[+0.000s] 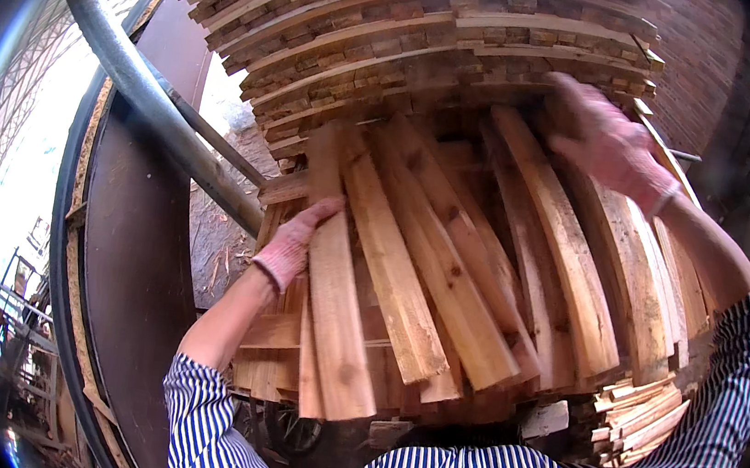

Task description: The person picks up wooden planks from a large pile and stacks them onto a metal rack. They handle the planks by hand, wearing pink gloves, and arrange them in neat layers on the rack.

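Both my hands wear pink knit gloves. My left hand is at the left edge of a long wooden board, its fingers closed over that edge and its thumb side on the top face. My right hand is raised over the far right ends of the loose boards, blurred by motion, with fingers stretched and apart from the thumb; nothing shows in it. Between the hands, several more boards lie side by side, slightly fanned, their near ends toward me. A thicker board lies below my right hand.
Beyond the boards rises a tall stack of layered planks. A grey metal pipe slants down on the left, beside a dark panel. Short sticks are bundled at the lower right. A brick wall stands at the far right.
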Tool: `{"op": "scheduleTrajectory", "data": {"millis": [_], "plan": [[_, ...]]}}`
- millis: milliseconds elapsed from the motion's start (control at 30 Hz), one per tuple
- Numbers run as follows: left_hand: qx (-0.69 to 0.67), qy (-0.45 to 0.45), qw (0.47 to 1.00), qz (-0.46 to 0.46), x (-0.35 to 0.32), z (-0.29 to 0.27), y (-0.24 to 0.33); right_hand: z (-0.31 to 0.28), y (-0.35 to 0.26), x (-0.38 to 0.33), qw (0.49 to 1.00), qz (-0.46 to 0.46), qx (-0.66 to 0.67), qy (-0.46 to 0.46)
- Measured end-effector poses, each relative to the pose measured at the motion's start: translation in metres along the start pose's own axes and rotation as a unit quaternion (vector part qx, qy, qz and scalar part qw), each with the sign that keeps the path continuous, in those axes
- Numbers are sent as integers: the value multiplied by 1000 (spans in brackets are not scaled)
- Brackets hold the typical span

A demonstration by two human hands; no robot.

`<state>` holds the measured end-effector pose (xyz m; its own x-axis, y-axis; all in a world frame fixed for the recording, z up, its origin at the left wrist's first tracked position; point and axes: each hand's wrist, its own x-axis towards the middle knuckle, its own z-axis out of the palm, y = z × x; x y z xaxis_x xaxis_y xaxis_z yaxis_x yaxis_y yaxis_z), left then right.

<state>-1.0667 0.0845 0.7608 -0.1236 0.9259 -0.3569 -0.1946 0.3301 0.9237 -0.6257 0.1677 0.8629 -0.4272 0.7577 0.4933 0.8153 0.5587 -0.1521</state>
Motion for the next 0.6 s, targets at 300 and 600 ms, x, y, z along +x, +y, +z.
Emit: {"op": "scheduleTrajectory", "data": {"millis": [300, 600], "plan": [[180, 93, 976, 75, 39, -162, -17, 126, -221, 37, 976, -72, 107, -173], [539, 220, 809, 80, 20, -72, 40, 215, -289, 49, 912, 72, 109, -390]]}}
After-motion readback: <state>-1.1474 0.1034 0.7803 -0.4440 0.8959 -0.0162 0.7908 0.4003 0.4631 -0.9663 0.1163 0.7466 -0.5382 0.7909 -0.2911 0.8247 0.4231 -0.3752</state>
